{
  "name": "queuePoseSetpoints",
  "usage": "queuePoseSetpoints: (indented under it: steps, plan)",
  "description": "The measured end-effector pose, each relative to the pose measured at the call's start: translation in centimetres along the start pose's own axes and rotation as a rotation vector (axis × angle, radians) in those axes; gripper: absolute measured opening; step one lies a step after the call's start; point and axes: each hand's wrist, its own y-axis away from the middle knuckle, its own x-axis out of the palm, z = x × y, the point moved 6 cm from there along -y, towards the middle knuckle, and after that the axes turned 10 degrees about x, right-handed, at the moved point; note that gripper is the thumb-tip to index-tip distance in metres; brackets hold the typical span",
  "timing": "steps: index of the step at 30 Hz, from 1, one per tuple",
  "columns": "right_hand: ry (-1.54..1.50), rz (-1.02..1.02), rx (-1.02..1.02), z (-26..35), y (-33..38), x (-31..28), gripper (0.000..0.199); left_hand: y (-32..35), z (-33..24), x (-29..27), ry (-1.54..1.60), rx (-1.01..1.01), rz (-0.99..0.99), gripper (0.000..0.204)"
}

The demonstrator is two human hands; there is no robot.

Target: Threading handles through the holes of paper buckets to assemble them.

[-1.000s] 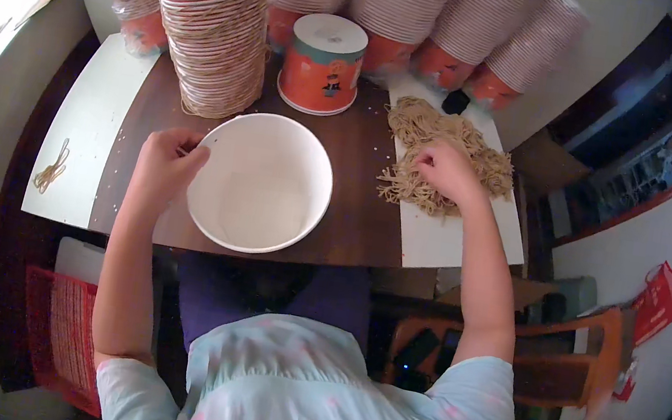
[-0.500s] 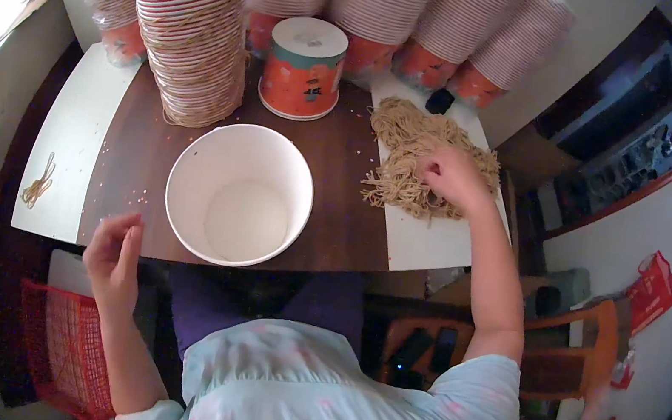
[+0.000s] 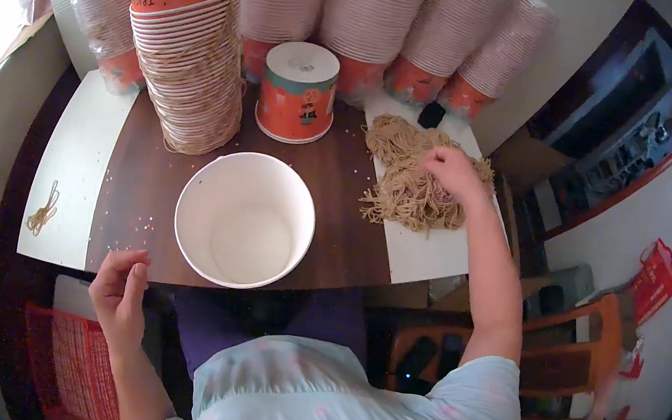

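Note:
A white paper bucket (image 3: 244,221) stands at the table's near edge with its mouth toward me; its inside is bare. My left hand (image 3: 121,291) hovers just left of it at the edge, fingers curled in against the thumb, with nothing visible in them. To the right, a heap of tan cords (image 3: 420,192) lies on a white panel of the table. Over its upper part is my right hand (image 3: 454,173), fingertips pinched together; any cord between them is too small to make out.
Behind the bucket stands an upturned orange bucket (image 3: 298,97). A tall stack of nested buckets (image 3: 187,77) with cords around them is at the back left, and several plastic-wrapped stacks (image 3: 376,18) line the wall. A few cords (image 3: 43,208) lie far left. A red basket (image 3: 70,362) sits below.
My right hand has shifted a little toward the far side of the cord heap. My left hand stays beside the bucket, its fingers slightly more curled. The whole view has tilted slightly.

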Motion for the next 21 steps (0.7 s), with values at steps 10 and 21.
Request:
queuePoseSetpoints:
  steps: [10, 21]
  plan:
    - [-0.783, 0.293, -0.020, 12.9, 2.1, -4.3, 0.012, -5.8, -5.8, 5.0, 0.032, 0.163, 0.227, 0.008]
    - [-0.450, 0.449, -0.377, 24.8, 10.2, -3.5, 0.010, -10.0, -10.3, 19.9, 0.437, 0.074, 0.855, 0.038]
